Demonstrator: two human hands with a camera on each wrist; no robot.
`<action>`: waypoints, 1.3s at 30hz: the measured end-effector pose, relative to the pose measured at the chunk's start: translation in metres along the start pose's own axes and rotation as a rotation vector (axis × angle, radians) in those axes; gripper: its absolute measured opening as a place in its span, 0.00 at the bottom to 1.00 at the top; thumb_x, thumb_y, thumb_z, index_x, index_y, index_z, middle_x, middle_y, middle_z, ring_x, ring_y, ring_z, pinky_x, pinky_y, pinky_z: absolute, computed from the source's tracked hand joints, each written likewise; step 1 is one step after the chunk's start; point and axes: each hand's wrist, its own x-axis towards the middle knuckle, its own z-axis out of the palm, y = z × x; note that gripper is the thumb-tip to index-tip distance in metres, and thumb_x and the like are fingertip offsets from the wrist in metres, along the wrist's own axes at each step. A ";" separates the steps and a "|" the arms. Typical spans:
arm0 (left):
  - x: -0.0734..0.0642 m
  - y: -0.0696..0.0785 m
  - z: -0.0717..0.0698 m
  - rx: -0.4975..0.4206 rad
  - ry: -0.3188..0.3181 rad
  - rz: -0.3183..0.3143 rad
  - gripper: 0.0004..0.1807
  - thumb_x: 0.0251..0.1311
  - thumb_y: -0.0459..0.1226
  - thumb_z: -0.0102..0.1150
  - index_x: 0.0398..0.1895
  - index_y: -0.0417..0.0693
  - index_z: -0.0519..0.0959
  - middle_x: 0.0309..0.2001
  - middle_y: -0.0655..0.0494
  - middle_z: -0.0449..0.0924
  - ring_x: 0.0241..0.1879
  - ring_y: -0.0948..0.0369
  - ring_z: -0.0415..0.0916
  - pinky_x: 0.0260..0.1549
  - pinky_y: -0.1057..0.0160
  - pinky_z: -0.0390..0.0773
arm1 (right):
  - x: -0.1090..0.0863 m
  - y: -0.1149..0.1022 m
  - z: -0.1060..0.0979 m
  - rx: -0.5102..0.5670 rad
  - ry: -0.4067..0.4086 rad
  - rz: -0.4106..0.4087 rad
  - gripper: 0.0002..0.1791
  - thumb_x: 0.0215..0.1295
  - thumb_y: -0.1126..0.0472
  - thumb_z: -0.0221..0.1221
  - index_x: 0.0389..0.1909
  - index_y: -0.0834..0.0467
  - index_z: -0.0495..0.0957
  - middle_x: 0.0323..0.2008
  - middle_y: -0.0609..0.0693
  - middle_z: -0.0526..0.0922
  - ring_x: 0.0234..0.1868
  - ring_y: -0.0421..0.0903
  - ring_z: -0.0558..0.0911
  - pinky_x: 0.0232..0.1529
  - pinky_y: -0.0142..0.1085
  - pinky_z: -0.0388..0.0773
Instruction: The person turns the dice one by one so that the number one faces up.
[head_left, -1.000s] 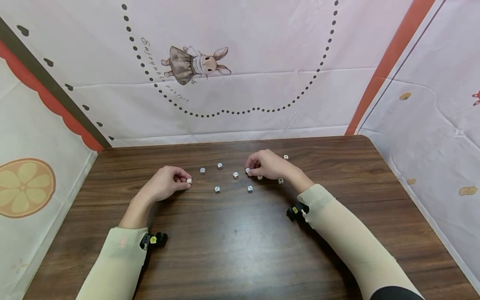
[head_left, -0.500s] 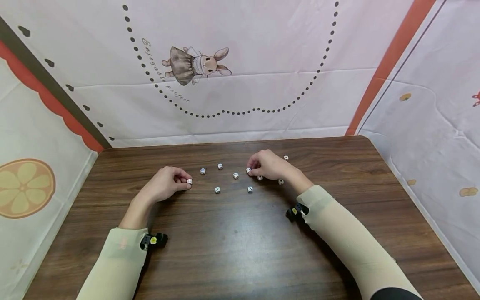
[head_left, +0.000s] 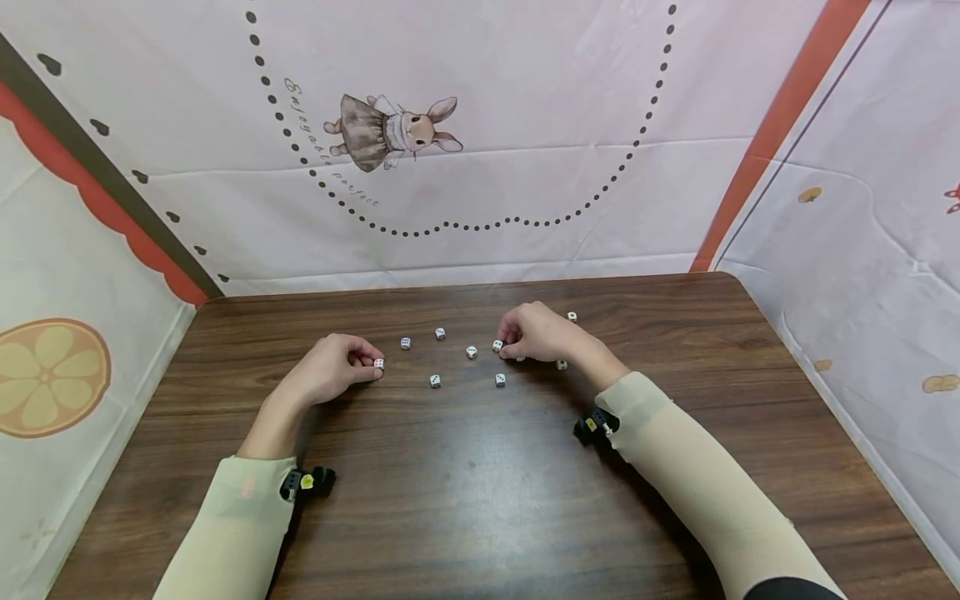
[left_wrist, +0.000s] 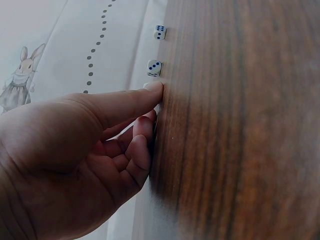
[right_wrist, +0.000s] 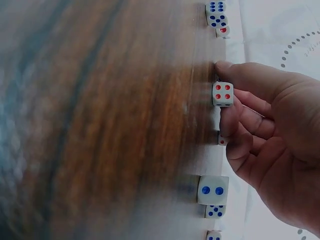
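Observation:
My left hand (head_left: 330, 367) pinches a white die (head_left: 378, 364) between thumb and fingertips on the left of the brown table. In the left wrist view the thumb of the left hand (left_wrist: 75, 150) hides nearly all of that die. My right hand (head_left: 543, 332) curves over the middle right, with thumb and forefinger at another die (head_left: 497, 345). A further die (head_left: 521, 357) lies partly under this hand. Seen from the right wrist, a die with four red pips (right_wrist: 223, 94) stands in front of the fingers of the right hand (right_wrist: 280, 135).
Between the hands lie several loose dice, among them one at the back (head_left: 440, 333), a nearer die (head_left: 435, 381) and a middle die (head_left: 472, 352). Right of the right hand are a die (head_left: 562, 365) and a farther die (head_left: 572, 317). A printed cloth (head_left: 525, 192) rises behind the table (head_left: 480, 500).
The right hand has shifted slightly to the right and nearer, and the die at its fingertips shows more than before. The left hand has kept its place and its pinch.

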 end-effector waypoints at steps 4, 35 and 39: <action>0.000 0.001 0.000 -0.002 0.004 0.000 0.06 0.66 0.37 0.74 0.42 0.47 0.89 0.35 0.57 0.83 0.36 0.57 0.77 0.39 0.58 0.76 | -0.001 -0.001 -0.001 -0.003 -0.007 -0.046 0.12 0.65 0.64 0.72 0.48 0.55 0.87 0.34 0.44 0.85 0.36 0.40 0.82 0.43 0.38 0.79; 0.001 0.000 0.000 0.000 0.006 -0.003 0.06 0.66 0.37 0.74 0.43 0.47 0.89 0.35 0.57 0.83 0.36 0.57 0.77 0.39 0.56 0.77 | 0.002 0.002 0.001 0.038 0.025 -0.096 0.02 0.72 0.63 0.68 0.42 0.56 0.86 0.33 0.41 0.86 0.36 0.39 0.83 0.43 0.38 0.80; 0.001 0.000 0.000 -0.001 0.003 -0.008 0.06 0.66 0.37 0.73 0.43 0.47 0.89 0.35 0.56 0.83 0.36 0.57 0.77 0.39 0.56 0.77 | 0.002 0.003 0.001 0.032 0.028 -0.079 0.02 0.72 0.62 0.68 0.42 0.56 0.86 0.32 0.41 0.86 0.36 0.39 0.83 0.44 0.38 0.80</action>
